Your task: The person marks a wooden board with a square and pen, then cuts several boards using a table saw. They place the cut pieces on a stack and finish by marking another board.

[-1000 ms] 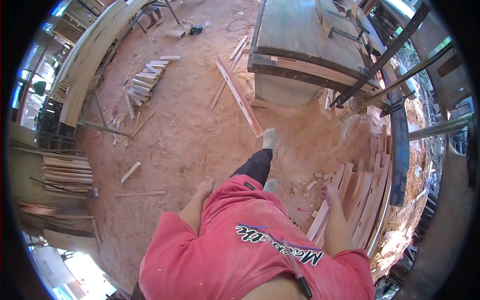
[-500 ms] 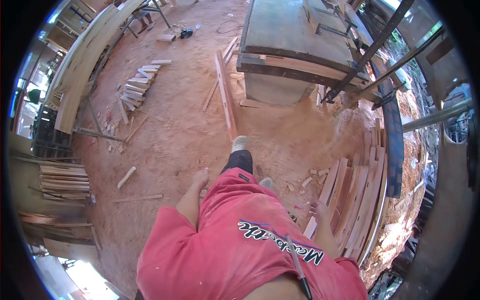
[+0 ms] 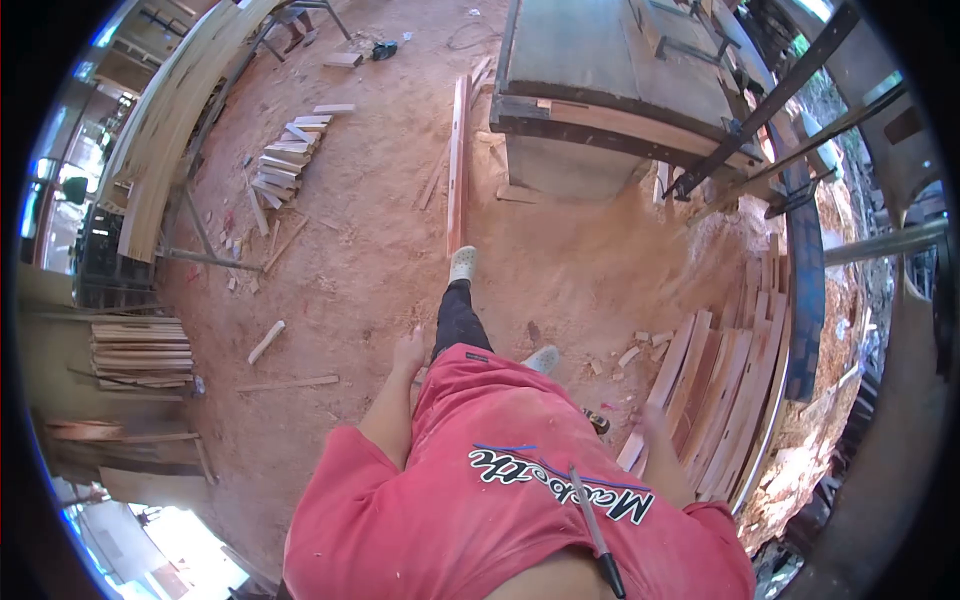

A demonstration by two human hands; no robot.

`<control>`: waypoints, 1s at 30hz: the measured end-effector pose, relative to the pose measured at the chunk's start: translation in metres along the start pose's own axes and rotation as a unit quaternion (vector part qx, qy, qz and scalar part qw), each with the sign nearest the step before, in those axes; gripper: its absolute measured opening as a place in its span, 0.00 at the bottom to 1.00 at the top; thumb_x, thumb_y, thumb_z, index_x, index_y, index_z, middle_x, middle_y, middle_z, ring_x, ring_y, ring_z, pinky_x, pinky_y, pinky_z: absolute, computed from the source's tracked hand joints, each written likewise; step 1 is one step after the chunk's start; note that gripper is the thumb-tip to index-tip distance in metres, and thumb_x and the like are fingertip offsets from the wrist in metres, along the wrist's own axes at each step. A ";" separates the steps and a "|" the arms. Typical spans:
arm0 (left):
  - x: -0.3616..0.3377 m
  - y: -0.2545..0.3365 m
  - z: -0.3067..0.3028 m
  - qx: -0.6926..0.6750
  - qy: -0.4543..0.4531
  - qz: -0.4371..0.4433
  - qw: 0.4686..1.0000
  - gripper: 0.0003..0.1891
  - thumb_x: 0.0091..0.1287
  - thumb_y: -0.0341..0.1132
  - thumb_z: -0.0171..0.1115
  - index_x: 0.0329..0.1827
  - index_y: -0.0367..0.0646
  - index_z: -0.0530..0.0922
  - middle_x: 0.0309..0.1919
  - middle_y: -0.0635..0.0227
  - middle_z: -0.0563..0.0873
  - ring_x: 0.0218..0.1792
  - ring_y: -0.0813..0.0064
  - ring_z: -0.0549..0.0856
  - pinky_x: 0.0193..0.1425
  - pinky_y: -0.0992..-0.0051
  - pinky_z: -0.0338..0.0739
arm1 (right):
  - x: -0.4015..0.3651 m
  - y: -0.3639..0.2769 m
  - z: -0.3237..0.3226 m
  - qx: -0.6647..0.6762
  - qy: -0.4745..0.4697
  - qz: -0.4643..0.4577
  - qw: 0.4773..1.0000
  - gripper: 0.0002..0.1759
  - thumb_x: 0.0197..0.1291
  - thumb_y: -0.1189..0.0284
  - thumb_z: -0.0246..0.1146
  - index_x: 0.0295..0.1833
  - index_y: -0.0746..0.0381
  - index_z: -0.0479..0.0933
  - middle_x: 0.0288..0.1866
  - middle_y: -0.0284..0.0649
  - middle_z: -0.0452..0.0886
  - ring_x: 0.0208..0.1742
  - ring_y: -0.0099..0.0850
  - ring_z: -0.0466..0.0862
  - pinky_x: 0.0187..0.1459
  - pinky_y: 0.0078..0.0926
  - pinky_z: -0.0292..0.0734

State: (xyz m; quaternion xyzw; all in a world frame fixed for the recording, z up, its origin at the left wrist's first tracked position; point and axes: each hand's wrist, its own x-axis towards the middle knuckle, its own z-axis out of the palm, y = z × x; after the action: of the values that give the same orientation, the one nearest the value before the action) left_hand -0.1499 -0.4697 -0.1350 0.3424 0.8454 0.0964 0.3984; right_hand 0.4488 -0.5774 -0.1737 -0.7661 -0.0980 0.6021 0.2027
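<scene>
The left hand (image 3: pixel 409 351) is hanging empty near the center of the frame, its fingers loosely curling. The right hand (image 3: pixel 655 428) is blurring over the edge of the long planks (image 3: pixel 728 385) at lower right; whether it is touching or grasping one, I cannot tell. A long board (image 3: pixel 459 165) is lying at upper center, its lower end reaching the front shoe (image 3: pixel 462 264), left of the table (image 3: pixel 610 70).

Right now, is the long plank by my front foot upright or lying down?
Lying down: the plank stretches along the dirt floor, ahead of the front shoe.
</scene>
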 end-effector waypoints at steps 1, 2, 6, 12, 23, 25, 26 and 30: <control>0.002 -0.018 0.003 -0.002 0.008 0.001 1.000 0.36 0.76 0.57 0.41 0.54 0.27 0.81 0.54 0.31 0.82 0.61 0.37 0.79 0.65 0.50 0.71 | 0.012 -0.020 0.007 0.043 -0.048 -0.013 0.998 0.11 0.64 0.63 0.59 0.44 0.58 0.77 0.35 0.35 0.78 0.30 0.28 0.77 0.29 0.30 0.75; 0.006 -0.037 0.006 -0.006 0.000 -0.020 1.000 0.36 0.76 0.57 0.39 0.54 0.28 0.81 0.54 0.31 0.81 0.61 0.36 0.79 0.65 0.50 0.70 | 0.018 -0.040 0.018 -0.019 -0.001 -0.071 0.997 0.10 0.64 0.63 0.59 0.43 0.56 0.77 0.32 0.32 0.77 0.28 0.25 0.75 0.28 0.27 0.73; -0.004 -0.068 -0.011 0.166 -0.075 -0.019 0.983 0.37 0.77 0.61 0.35 0.60 0.37 0.81 0.57 0.39 0.84 0.62 0.44 0.81 0.66 0.50 0.71 | 0.064 -0.092 0.077 -0.019 0.025 -0.133 0.991 0.07 0.64 0.64 0.59 0.38 0.56 0.76 0.27 0.32 0.78 0.22 0.25 0.74 0.22 0.25 0.68; 0.114 -0.132 -0.031 0.304 -0.179 0.047 0.934 0.35 0.74 0.63 0.44 0.48 0.36 0.82 0.38 0.47 0.87 0.43 0.53 0.84 0.45 0.56 0.76 | 0.015 -0.153 0.194 -0.224 0.040 -0.223 0.948 0.20 0.62 0.59 0.60 0.48 0.62 0.86 0.42 0.48 0.89 0.42 0.39 0.87 0.46 0.42 0.80; 0.259 0.225 0.078 0.107 -0.268 0.104 0.952 0.28 0.76 0.61 0.47 0.43 0.43 0.81 0.33 0.64 0.87 0.32 0.73 0.81 0.28 0.71 0.73 | -0.064 -0.052 0.148 0.038 0.242 -0.230 0.942 0.23 0.65 0.56 0.62 0.57 0.61 0.81 0.48 0.45 0.86 0.50 0.40 0.85 0.53 0.40 0.78; 0.222 0.310 0.126 0.132 -0.276 0.150 0.940 0.28 0.75 0.62 0.48 0.48 0.43 0.79 0.36 0.66 0.87 0.33 0.72 0.81 0.31 0.71 0.73 | -0.095 -0.013 0.113 0.243 0.331 -0.097 0.907 0.19 0.66 0.57 0.61 0.55 0.58 0.82 0.42 0.39 0.86 0.41 0.33 0.85 0.45 0.36 0.79; 0.195 0.344 0.150 0.118 -0.274 0.174 0.939 0.29 0.75 0.63 0.49 0.51 0.43 0.79 0.38 0.67 0.87 0.34 0.72 0.80 0.33 0.69 0.73 | -0.109 0.007 0.098 0.375 0.318 -0.014 0.871 0.17 0.67 0.58 0.61 0.52 0.56 0.82 0.39 0.36 0.85 0.37 0.28 0.84 0.40 0.33 0.79; 0.086 0.443 0.266 0.131 -0.357 0.270 0.885 0.31 0.77 0.61 0.44 0.56 0.39 0.78 0.50 0.63 0.87 0.45 0.69 0.83 0.45 0.68 0.75 | -0.120 0.107 0.052 0.633 0.331 0.112 0.690 0.08 0.67 0.62 0.60 0.41 0.53 0.78 0.32 0.32 0.82 0.30 0.25 0.81 0.32 0.28 0.76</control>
State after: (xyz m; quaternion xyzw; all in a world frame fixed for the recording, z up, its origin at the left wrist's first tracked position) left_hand 0.2311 -0.1117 -0.1712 0.6178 0.5260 -0.0398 0.5831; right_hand 0.3577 -0.7112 -0.1240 -0.6109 0.4662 0.2467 0.5904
